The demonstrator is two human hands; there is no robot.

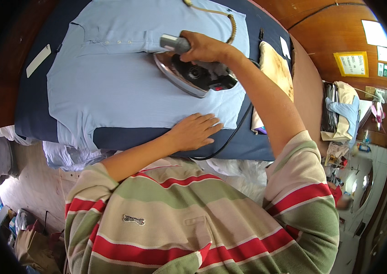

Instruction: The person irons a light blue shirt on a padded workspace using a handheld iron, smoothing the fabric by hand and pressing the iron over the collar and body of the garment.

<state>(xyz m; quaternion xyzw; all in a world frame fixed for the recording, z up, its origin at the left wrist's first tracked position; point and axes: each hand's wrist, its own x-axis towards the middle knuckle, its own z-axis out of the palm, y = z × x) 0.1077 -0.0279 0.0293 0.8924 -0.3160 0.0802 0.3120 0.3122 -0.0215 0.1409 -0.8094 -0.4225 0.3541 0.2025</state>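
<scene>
Striped red-green knit sleeves [294, 192] framing view. Left hand [195, 131] lying flat, fingers spread, pressing pale blue cotton shirt [111, 86]. Right hand [202, 47] clenching grey handle of metal-soled iron [193, 73].

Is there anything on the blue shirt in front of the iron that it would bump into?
Nothing visible. The iron, held in the right hand, sits on the light blue shirt, whose cloth lies bare. The left hand presses the shirt's near edge, apart from the iron.

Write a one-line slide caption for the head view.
Right hand runs an iron over a light blue shirt while the left hand presses its hem flat.
</scene>
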